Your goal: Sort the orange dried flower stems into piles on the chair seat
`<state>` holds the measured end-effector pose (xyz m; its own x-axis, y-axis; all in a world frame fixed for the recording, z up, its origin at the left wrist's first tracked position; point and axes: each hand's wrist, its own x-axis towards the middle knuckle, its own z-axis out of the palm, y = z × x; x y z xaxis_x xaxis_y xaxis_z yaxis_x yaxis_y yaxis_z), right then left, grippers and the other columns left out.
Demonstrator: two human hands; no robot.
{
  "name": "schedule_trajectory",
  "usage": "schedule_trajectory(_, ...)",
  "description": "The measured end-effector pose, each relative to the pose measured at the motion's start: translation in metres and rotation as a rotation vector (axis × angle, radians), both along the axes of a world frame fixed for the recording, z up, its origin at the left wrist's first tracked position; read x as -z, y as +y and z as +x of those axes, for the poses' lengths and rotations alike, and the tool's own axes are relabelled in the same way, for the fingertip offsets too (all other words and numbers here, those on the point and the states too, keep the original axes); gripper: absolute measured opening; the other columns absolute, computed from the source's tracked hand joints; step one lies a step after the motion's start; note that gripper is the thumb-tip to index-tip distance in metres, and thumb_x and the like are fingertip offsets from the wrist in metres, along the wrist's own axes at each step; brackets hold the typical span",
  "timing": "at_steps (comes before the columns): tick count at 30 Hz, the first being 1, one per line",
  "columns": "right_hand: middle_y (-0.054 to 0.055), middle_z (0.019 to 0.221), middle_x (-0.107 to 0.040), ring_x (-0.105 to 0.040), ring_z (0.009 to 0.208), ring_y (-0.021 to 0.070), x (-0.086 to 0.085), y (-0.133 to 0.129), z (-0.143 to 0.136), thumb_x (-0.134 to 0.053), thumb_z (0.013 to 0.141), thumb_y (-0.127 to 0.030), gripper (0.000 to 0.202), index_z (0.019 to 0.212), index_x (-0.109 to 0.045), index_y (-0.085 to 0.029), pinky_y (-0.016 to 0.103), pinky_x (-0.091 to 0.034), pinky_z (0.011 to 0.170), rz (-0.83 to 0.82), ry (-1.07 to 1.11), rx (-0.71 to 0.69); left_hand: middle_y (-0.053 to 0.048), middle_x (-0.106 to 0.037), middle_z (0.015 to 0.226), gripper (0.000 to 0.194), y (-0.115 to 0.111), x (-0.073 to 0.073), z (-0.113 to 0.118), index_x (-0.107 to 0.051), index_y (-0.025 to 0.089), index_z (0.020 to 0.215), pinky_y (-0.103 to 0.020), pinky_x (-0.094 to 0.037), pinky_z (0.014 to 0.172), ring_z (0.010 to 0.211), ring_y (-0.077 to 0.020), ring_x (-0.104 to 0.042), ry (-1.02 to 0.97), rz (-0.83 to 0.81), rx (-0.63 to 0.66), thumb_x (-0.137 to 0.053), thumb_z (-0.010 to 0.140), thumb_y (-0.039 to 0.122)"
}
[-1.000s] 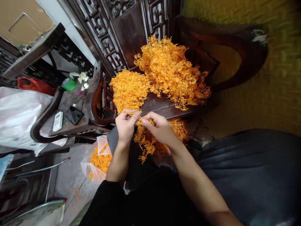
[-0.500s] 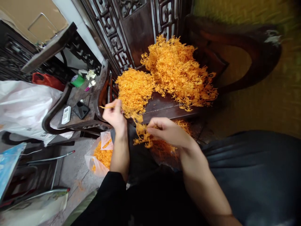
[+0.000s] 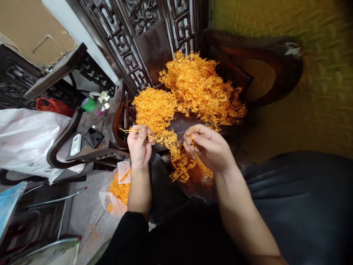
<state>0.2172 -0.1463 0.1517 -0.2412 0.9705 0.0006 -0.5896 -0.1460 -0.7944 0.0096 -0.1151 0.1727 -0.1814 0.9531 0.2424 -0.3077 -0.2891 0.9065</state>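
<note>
My left hand [image 3: 140, 145] pinches the stem of an orange sprig [image 3: 176, 154], which droops from the fingers toward the right. To its right, my right hand [image 3: 206, 145] is closed, with a small orange piece between thumb and fingers. Behind my hands, a compact heap of short orange pieces [image 3: 154, 108] lies on a dark wooden seat [image 3: 183, 123]. A larger pile of branching orange sprigs [image 3: 201, 88] adjoins it on the right. More orange stems [image 3: 202, 171] lie below my right hand, partly hidden.
Left of me, a wooden side table [image 3: 88, 147] holds a dark phone [image 3: 93, 137], a white device [image 3: 75, 144] and small flowers [image 3: 104, 97]. A plastic bag [image 3: 120, 189] with orange pieces stands on the floor. A curved armrest [image 3: 286, 70] is at the right.
My right hand has moved up and right, off the drooping sprig, and now pinches a small orange piece. My left hand has turned palm-up, still holding the stem. The camera view has shifted slightly.
</note>
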Motion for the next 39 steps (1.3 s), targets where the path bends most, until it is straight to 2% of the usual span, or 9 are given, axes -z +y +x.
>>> schedule_trajectory(4,-0.002,0.063,-0.045,-0.039,0.052,0.0112,-0.002,-0.002,-0.004,-0.059,0.085,-0.032,0.014,0.09,-0.065,-0.02,0.026,-0.024,0.043,-0.014,-0.067,0.015,0.005,-0.052,0.068,0.041,-0.003,-0.004,0.002,-0.057,0.021,0.08,-0.014,-0.035,0.041,0.049,-0.0029,-0.044,-0.037,-0.033,0.066,-0.089,0.075,0.048)
schedule_trajectory(8,-0.002,0.059,-0.037,-0.032,0.052,0.0109,-0.002,-0.004,-0.015,-0.052,0.095,-0.048,0.039,0.074,-0.066,-0.018,0.028,-0.022,0.048,0.089,-0.257,0.019,0.005,-0.043,0.068,0.046,-0.006,-0.007,0.011,-0.053,0.021,0.076,-0.015,-0.032,0.04,0.048,-0.0029,-0.034,-0.081,-0.088,0.113,-0.088,0.074,0.051)
schedule_trajectory(14,-0.007,0.058,-0.042,-0.034,0.055,0.0103,0.005,-0.005,-0.038,-0.078,0.082,-0.048,0.029,0.091,-0.074,-0.021,0.027,-0.029,0.054,0.258,-0.762,0.084,0.002,-0.056,0.08,0.037,-0.005,0.0,0.018,-0.065,0.025,0.088,-0.017,-0.044,0.05,0.057,-0.0047,-0.047,-0.069,-0.096,0.116,-0.085,0.078,0.054)
schedule_trajectory(19,-0.004,0.064,-0.05,-0.041,0.06,0.0109,0.01,-0.001,-0.032,-0.068,0.092,-0.041,0.023,0.09,-0.071,-0.019,0.027,-0.034,0.059,0.292,-0.594,-0.046,-0.009,-0.068,0.131,0.064,-0.003,0.004,0.002,-0.07,0.033,0.126,-0.031,-0.059,0.081,0.109,-0.0228,-0.069,0.251,0.012,0.174,-0.09,0.07,0.054)
schedule_trajectory(22,-0.002,0.071,-0.058,-0.048,0.063,0.0117,0.012,0.003,-0.024,-0.069,0.09,-0.043,0.025,0.087,-0.067,-0.019,0.027,-0.039,0.062,0.223,-0.38,-0.172,-0.015,-0.071,0.131,0.065,-0.001,0.006,-0.01,-0.071,0.028,0.13,-0.038,-0.059,0.091,0.121,-0.0299,-0.068,0.37,-0.052,0.361,-0.086,0.074,0.056)
schedule_trajectory(26,0.001,0.08,-0.064,-0.054,0.072,0.0131,0.016,0.009,-0.019,-0.07,0.088,-0.041,0.024,0.082,-0.067,-0.018,0.029,-0.044,0.071,0.233,-0.348,-0.16,-0.015,-0.078,0.11,0.047,0.0,0.012,-0.019,-0.08,0.024,0.116,-0.043,-0.059,0.095,0.106,-0.0296,-0.075,0.389,-0.175,0.543,-0.076,0.084,0.057)
schedule_trajectory(30,0.001,0.078,-0.067,-0.054,0.07,0.0134,0.019,0.015,-0.019,-0.069,0.087,-0.039,0.023,0.082,-0.069,-0.017,0.029,-0.043,0.07,0.204,-0.514,-0.083,-0.01,-0.079,0.106,0.032,0.0,0.011,-0.023,-0.082,0.026,0.111,-0.036,-0.059,0.09,0.098,-0.0234,-0.075,0.473,-0.224,0.502,-0.083,0.082,0.039)
schedule_trajectory(35,0.004,0.079,-0.072,-0.059,0.072,0.0163,0.018,0.015,-0.018,-0.07,0.085,-0.036,0.02,0.083,-0.074,-0.017,0.03,-0.045,0.069,0.197,-0.73,0.041,-0.008,-0.075,0.093,0.015,0.0,0.01,-0.02,-0.08,0.019,0.081,-0.029,-0.058,0.079,0.088,-0.0182,-0.072,0.409,-0.209,0.551,-0.089,0.073,0.03)
schedule_trajectory(39,0.003,0.08,-0.072,-0.058,0.072,0.0157,0.016,0.012,-0.017,-0.075,0.083,-0.035,0.018,0.087,-0.075,-0.017,0.028,-0.044,0.066,0.227,-0.711,-0.013,-0.003,-0.072,0.08,0.022,0.0,0.016,-0.009,-0.075,0.017,0.08,-0.024,-0.055,0.062,0.064,-0.0117,-0.067,0.345,-0.267,0.383,-0.09,0.073,0.031)
